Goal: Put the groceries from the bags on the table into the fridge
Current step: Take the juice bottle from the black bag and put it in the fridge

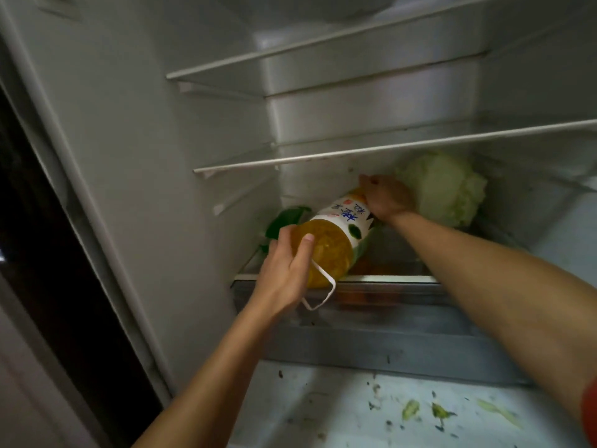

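A large bottle of yellow drink (332, 240) with a white label lies tilted on the fridge's lowest shelf (387, 279), its base toward me. My left hand (284, 273) grips the base, with a white plastic carry loop (319, 294) hanging below it. My right hand (386, 197) holds the bottle's far upper end. A pale green cabbage (444, 189) rests at the back right of the same shelf, just beside my right hand. Something dark green (286, 219) lies behind the bottle on the left, partly hidden.
Two glass shelves (355, 153) above hold nothing that I can see. The fridge's left inner wall (145, 156) is close to the bottle. A clear drawer front (371, 321) sits under the shelf. Green scraps (420, 410) litter the fridge floor below.
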### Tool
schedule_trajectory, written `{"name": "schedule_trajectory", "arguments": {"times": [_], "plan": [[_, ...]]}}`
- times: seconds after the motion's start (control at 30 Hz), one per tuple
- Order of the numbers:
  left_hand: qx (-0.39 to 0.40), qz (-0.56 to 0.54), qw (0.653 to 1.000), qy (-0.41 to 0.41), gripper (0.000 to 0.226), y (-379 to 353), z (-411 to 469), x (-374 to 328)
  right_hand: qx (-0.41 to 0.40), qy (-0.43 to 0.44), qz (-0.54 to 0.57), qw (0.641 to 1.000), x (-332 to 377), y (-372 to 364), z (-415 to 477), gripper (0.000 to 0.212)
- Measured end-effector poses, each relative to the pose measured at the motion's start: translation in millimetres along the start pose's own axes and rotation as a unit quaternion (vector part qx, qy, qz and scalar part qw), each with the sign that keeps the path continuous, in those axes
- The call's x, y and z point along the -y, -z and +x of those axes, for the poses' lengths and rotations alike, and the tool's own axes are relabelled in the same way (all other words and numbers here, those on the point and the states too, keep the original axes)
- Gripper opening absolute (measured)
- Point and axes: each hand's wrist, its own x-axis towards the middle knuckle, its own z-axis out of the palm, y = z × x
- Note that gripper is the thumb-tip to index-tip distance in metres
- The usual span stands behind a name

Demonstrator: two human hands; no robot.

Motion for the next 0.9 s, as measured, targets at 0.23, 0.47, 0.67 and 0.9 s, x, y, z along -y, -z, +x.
{"name": "schedule_trajectory", "arguments": {"times": [0.23, 0.47, 0.67, 0.9], "plan": [[-0.006, -0.047, 0.998, 0.031, 0.055, -35.6, 24.5, -4.0, 0.089, -0.065, 0.015, 0.994, 4.5, -8.8, -12.9, 0.044], [0.047, 0.007, 0.998, 0.052, 0.059, -57.9, 49.5, -23.1, 0.113, -0.051, 0.168, 0.978, -10.6, -11.4, 0.6, 0.042], [0.052, 0.051, 0.997, 0.037, 0.057, -71.6, 65.0, -29.6, 0.11, -0.035, 0.215, 0.97, -23.7, -12.9, 7.1, 0.038], [0.054, 0.061, 0.996, 0.032, 0.06, -71.1, 66.0, -26.0, 0.081, -0.088, 0.136, 0.983, -18.9, -7.1, 0.7, 0.042]]}}
